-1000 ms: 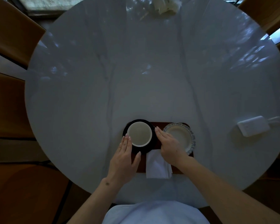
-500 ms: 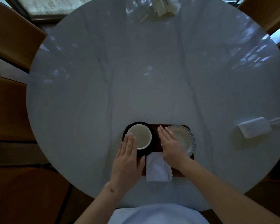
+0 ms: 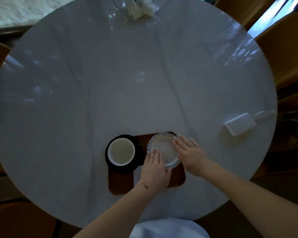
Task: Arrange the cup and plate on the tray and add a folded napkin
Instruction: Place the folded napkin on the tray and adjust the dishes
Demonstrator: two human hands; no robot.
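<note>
A dark brown tray (image 3: 120,185) lies at the near edge of the round table. On its left end stands a white cup (image 3: 121,151) on a black saucer (image 3: 140,152). A pale plate with a fluted rim (image 3: 163,148) sits on the tray's right half. My left hand (image 3: 155,170) lies flat against the plate's near-left rim, fingers extended. My right hand (image 3: 191,155) rests flat on its right rim. The white folded napkin (image 3: 137,176) shows only as a sliver beside my left wrist; the rest of it is hidden.
The white marble table (image 3: 127,74) carries a white charger block with a cable (image 3: 240,124) at the right and crumpled white items (image 3: 139,6) at the far edge. Brown chairs (image 3: 286,54) ring the table.
Both hands have moved right, from either side of the cup and saucer to either side of the plate. My left hand now covers most of the napkin.
</note>
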